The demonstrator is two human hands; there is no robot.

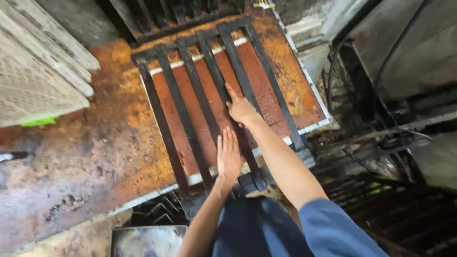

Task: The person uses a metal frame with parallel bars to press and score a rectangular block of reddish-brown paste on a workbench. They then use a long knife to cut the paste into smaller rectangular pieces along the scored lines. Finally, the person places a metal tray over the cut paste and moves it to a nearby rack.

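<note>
Both palms pressed flat, fingers spread, gripping nothing: left hand (229, 158) low on the black metal grate (209, 95), right hand (241, 109) further up on a middle bar. Grate lying tilted over a reddish-brown slab (259, 85) set in a white-edged tray (310, 83), all on a rust-stained, orange-streaked metal worktop (90, 147). Likely trouble from here (a judgement only): uneven pressure, bars skidding sideways across the slab, gouging or smearing its surface; fingertips pinched between bars. Around it: pale perforated crates (33, 71) stacked at the left, dark grimy machinery and hoses (381, 119) at the right, more grating below the table edge, blue clothing at the bottom
</note>
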